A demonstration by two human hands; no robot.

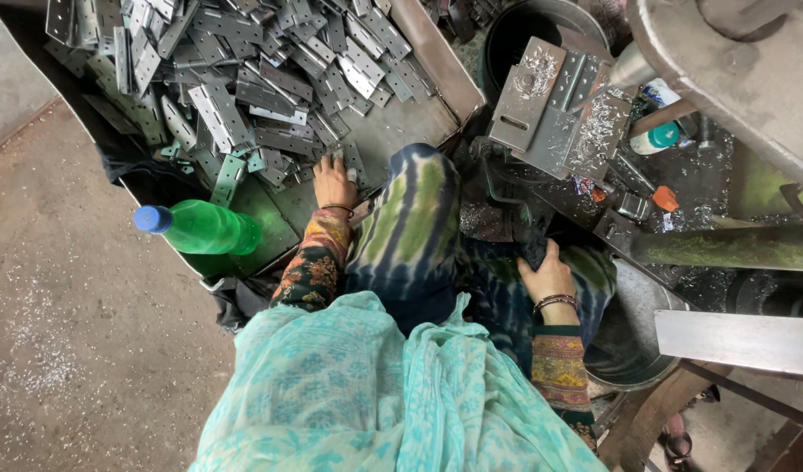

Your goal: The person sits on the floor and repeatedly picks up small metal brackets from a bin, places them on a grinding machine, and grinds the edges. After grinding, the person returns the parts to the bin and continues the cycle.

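The left hand [333, 182] reaches forward to the near edge of a heap of metal hinge plates [244, 79], its fingers bent down onto the nearest plates; whether it grips one cannot be told. The right hand [550, 276] rests palm-down on the tie-dyed trouser leg [419, 227] beside the machine, fingers spread loosely and holding nothing.

The hinge plates (far too many to count) fill a large, shallow sheet-metal tray [393, 131], heaped toward its far side, with a bare strip of tray floor along the near rim where the left hand works. One green plastic bottle [205, 227] with a blue cap lies on its side at the tray's near corner, just beside the left forearm.

To the right, a drill-press table [559, 109] carries a perforated jig strewn with metal shavings, close above the right knee, so little room is left there. Two round metal buckets show: one dark [541, 26] beyond the jig, one [633, 350] under the right wrist; their contents are hidden. The concrete floor [78, 306] lies to the left.
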